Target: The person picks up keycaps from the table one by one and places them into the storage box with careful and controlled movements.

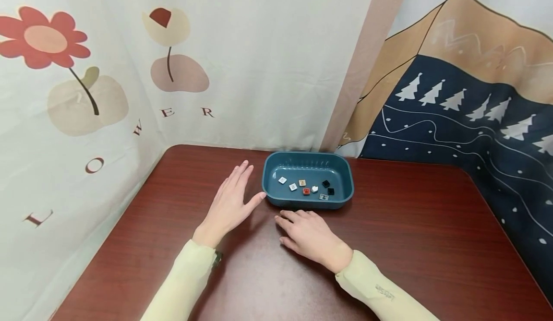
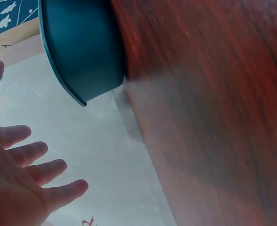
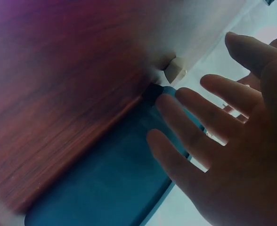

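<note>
A dark teal tray (image 1: 276,203) holds several small square pieces: white tiles (image 1: 293,186), a tan tile (image 1: 302,183), a red tile (image 1: 306,192), black pieces (image 1: 330,191) and a dark tile with a pale outline (image 1: 323,197). My left hand (image 1: 231,201), fingers extended and thumb spread, is at the tray's left side; whether its thumb touches the rim I cannot tell. Just in front of the tray is my right hand (image 1: 313,239), palm down with loosely bent fingers. Beyond its fingers, the right wrist view shows a blurred pale angular shape (image 3: 175,69) near the tray's corner.
The tray stands near the back edge of a reddish-brown wooden table (image 1: 432,234). A white curtain (image 1: 268,62) with printed flowers hangs behind and to the left. To the right hangs a curtain with a dark blue mountain-and-tree print (image 1: 436,119).
</note>
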A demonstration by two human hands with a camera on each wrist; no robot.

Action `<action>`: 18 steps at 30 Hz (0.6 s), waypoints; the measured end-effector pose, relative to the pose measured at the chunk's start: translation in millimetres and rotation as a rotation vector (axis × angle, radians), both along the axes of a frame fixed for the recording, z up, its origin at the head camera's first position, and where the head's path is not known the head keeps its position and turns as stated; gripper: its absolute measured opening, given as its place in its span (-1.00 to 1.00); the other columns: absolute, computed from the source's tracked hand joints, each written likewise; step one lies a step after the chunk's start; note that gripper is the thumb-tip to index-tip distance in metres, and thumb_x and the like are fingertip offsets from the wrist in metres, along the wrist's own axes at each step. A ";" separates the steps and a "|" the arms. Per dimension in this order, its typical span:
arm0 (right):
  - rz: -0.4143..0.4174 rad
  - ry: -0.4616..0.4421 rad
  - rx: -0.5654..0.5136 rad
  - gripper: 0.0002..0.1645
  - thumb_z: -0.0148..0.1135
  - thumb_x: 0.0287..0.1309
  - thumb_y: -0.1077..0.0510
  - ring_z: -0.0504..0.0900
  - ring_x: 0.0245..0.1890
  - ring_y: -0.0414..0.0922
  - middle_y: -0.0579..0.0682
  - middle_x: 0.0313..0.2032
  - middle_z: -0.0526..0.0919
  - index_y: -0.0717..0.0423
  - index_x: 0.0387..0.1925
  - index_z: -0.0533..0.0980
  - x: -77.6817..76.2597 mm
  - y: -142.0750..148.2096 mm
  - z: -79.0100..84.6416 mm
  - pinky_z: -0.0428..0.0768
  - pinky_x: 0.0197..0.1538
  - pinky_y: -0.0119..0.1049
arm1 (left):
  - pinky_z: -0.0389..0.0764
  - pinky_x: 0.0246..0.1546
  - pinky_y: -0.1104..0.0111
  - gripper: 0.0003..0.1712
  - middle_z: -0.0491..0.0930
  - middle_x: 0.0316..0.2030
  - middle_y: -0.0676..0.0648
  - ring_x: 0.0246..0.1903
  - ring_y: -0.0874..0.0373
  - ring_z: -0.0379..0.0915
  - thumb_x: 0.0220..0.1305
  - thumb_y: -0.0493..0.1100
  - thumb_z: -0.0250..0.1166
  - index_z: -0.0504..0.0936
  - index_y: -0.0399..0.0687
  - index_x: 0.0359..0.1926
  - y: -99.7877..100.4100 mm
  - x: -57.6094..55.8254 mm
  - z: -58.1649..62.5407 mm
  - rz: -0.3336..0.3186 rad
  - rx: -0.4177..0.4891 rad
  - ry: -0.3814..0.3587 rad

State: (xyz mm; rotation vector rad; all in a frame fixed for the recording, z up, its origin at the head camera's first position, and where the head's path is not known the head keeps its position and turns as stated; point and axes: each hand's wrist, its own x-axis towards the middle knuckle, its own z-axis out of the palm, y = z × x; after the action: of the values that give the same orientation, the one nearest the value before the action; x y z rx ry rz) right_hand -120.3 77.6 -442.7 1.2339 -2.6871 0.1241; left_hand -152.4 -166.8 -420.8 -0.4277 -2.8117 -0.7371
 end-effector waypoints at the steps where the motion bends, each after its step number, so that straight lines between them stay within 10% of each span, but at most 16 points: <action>1: -0.005 0.003 0.005 -0.43 0.38 0.31 -0.14 0.66 0.03 -0.02 -0.02 0.20 0.64 0.00 0.25 0.62 -0.1 -0.9 -0.6 0.65 0.03 -0.06 | 0.07 0.52 -0.07 -0.04 0.05 0.62 -0.11 0.59 -0.14 -0.07 0.43 0.28 0.24 0.18 -0.15 0.60 0.1 0.9 0.2 -0.001 -0.001 0.006; 18: -0.024 0.098 0.009 -0.84 0.47 0.23 0.10 0.61 -0.36 -0.08 -0.04 -0.27 0.63 -0.01 -0.16 0.75 7.2 -7.4 -6.1 0.65 -0.33 -0.25 | 0.11 0.51 -0.05 -0.08 0.09 0.60 -0.15 0.57 -0.18 -0.02 0.43 0.22 0.27 0.23 -0.19 0.57 1.7 4.9 -2.5 -0.012 0.003 0.029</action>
State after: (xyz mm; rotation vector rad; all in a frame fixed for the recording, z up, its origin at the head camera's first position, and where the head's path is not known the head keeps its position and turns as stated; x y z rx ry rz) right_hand -113.2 70.2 -448.7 1.1782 -2.6199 0.0474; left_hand -147.5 -165.1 -423.3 -0.4522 -2.7828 -0.7318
